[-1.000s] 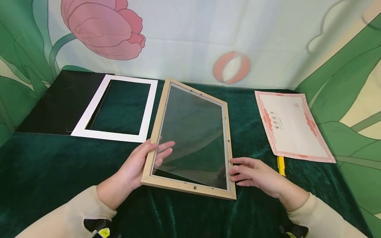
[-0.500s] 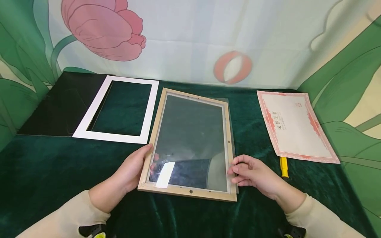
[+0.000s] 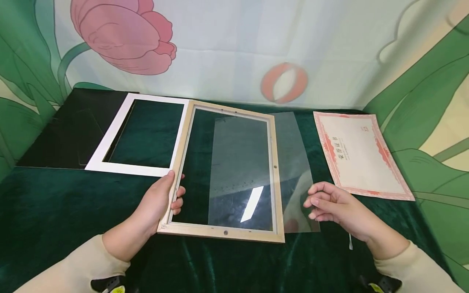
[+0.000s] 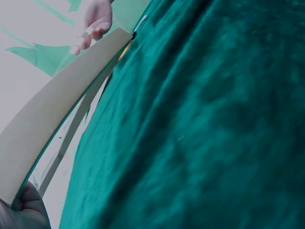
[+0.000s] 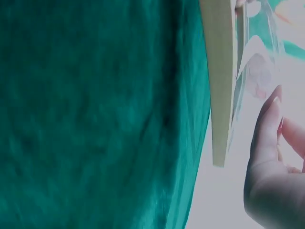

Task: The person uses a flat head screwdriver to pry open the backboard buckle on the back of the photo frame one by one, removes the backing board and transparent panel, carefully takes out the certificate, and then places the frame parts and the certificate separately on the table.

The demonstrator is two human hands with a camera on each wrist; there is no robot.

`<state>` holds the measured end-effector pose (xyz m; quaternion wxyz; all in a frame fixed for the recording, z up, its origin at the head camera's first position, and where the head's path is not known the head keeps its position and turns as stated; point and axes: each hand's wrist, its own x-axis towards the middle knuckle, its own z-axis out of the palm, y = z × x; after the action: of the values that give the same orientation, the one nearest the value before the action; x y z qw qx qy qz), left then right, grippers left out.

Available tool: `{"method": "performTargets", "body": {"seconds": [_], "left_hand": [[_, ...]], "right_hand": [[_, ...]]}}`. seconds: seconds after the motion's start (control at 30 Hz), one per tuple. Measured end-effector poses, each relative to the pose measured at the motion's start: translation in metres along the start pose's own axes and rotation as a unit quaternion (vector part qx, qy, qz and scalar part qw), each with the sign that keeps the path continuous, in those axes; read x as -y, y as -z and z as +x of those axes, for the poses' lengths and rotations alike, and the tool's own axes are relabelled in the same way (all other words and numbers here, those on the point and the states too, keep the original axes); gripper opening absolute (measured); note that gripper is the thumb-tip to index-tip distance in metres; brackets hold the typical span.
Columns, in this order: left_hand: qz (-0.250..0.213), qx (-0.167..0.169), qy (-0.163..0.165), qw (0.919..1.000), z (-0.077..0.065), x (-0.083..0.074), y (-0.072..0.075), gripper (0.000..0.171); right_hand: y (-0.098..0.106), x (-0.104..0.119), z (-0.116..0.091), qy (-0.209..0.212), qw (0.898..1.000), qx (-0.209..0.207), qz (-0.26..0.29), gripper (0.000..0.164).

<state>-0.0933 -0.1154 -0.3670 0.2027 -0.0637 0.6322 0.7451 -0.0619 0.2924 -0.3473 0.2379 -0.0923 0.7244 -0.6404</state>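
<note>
My left hand point(image 3: 155, 201) grips the left bar of a light wooden picture frame point(image 3: 220, 232), thumb on top and fingers curled inside the opening. The frame is tilted, its far left corner overlapping the white mat's edge. A clear plastic sheet point(image 3: 296, 162) lies behind the frame and sticks out past its right bar; a bright reflection shows on it. My right hand point(image 3: 337, 205) pinches the sheet's right edge between thumb and fingers. In the right wrist view the frame's pale bar point(image 5: 220, 86) stands left of the right hand point(image 5: 274, 167).
A white mat point(image 3: 128, 167) lies partly over a black board point(image 3: 62, 134) at the left. At the right is a red-bordered certificate point(image 3: 362, 154). A thin white tip point(image 3: 350, 242) shows below the right hand. Dark green cloth point(image 3: 73, 211) covers the table.
The clear sheet has slid right, out from behind the frame, with my right hand. My left hand has shifted the frame left. The yellow object below the certificate is now hidden by the right hand.
</note>
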Motion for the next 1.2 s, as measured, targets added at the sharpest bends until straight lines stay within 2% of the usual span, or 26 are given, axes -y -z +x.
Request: {"method": "performTargets", "body": {"seconds": [0.13, 0.37, 0.53, 0.73, 0.83, 1.0, 1.1, 1.2], "left_hand": [[0.0, -0.004, -0.005, 1.0, -0.004, -0.01, 0.014, 0.061], [-0.064, -0.03, 0.008, 0.9975, -0.02, -0.021, 0.046, 0.053], [-0.06, -0.041, -0.022, 0.9971, -0.031, -0.025, 0.071, 0.049], [-0.062, -0.027, -0.068, 0.9954, -0.04, -0.027, 0.091, 0.046], [-0.072, -0.017, -0.063, 0.9953, -0.04, -0.027, 0.093, 0.045], [-0.078, -0.003, -0.005, 0.997, -0.037, -0.023, 0.082, 0.048], [-0.064, 0.006, 0.017, 0.9978, -0.033, -0.019, 0.073, 0.051], [-0.056, 0.017, 0.024, 0.998, -0.028, -0.013, 0.063, 0.053]], "right_hand": [[0.016, 0.001, -0.001, 0.012, 1.0, -0.003, 0.026, 0.011], [0.042, 0.0, 0.0, 0.027, 0.998, 0.003, 0.061, 0.014], [0.059, -0.004, 0.004, 0.023, 0.997, 0.0, 0.068, 0.015], [0.076, -0.011, 0.014, -0.005, 0.998, -0.021, 0.06, 0.014], [0.082, -0.014, 0.02, -0.012, 0.998, -0.018, 0.057, 0.014], [0.086, -0.02, 0.03, -0.033, 0.998, -0.021, 0.043, 0.012], [0.083, -0.019, 0.037, -0.057, 0.997, -0.043, 0.004, 0.014], [0.078, -0.016, 0.043, -0.088, 0.992, -0.078, -0.045, 0.028]]}}
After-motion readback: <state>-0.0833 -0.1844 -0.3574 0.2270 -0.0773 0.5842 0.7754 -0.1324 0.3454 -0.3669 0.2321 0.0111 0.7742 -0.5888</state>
